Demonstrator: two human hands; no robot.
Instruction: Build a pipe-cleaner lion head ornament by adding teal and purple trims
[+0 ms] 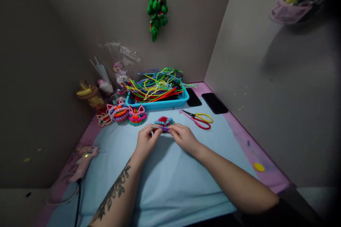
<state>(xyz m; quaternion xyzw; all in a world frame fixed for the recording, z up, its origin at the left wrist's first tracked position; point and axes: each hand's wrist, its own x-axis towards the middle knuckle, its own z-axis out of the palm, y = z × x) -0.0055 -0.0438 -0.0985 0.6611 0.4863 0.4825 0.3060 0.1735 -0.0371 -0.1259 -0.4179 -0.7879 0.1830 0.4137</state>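
My left hand (146, 139) and my right hand (184, 136) meet over the middle of the cloth, their fingertips closed on the two ends of a short purple pipe cleaner piece (165, 129). It looks coiled or bent; its fine shape is too small to tell. A thin pale strip sticks up by my left fingers, and I cannot make out what it is. Just behind the purple piece lies a red round piece with a light blue fuzzy edge (160, 122), partly hidden by my fingers. Scissors (204, 120) with yellow and red handles lie open beyond my right hand.
A blue tray (157, 105) of colourful pipe cleaners stands at the back. Several fuzzy animal heads (137, 115) sit left of centre. Two black phones (214, 103) lie back right. A pink glue gun (84, 163), its light green, rests at left with its cord. Green figures (157, 7) hang above.
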